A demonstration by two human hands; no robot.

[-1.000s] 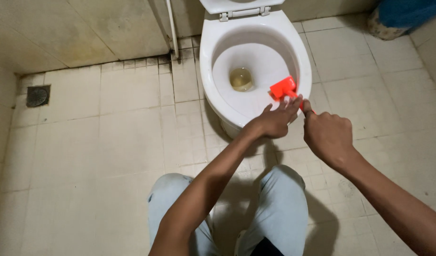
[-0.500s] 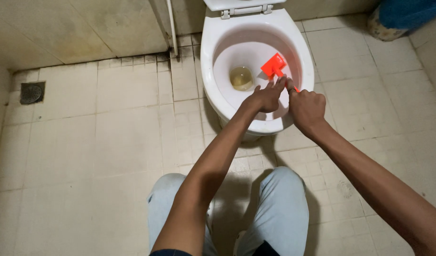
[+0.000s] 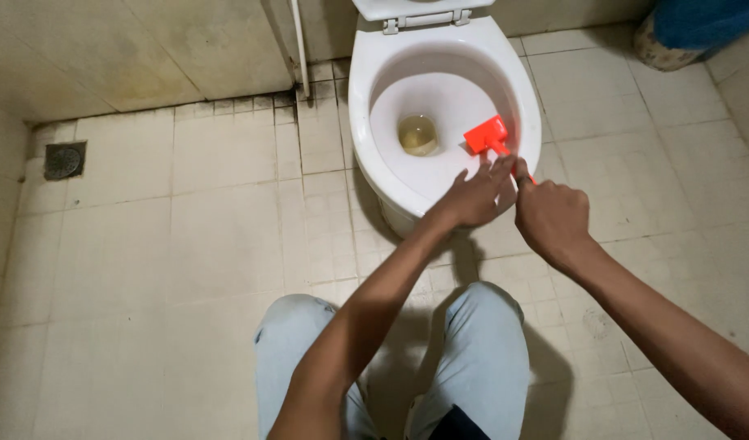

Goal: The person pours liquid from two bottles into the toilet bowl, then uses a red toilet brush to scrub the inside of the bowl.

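An orange-red toilet brush [image 3: 487,135] reaches into the bowl of a white toilet [image 3: 374,90], its head against the right inner wall near the drain water. My right hand [image 3: 551,213] is closed around the brush's handle at the bowl's front right rim. My left hand [image 3: 476,195] lies just left of it over the front rim, fingertips touching the handle. Most of the handle is hidden by both hands.
Beige floor tiles surround the toilet, with a metal floor drain [image 3: 64,160] at the far left by the wall. A white pipe [image 3: 299,49] runs up the wall left of the toilet. A blue object [image 3: 700,24] sits at the top right. My knees are below.
The brush head has stayed on the bowl's right inner wall while both hands have kept to the handle at the front rim. The view has shifted slightly.
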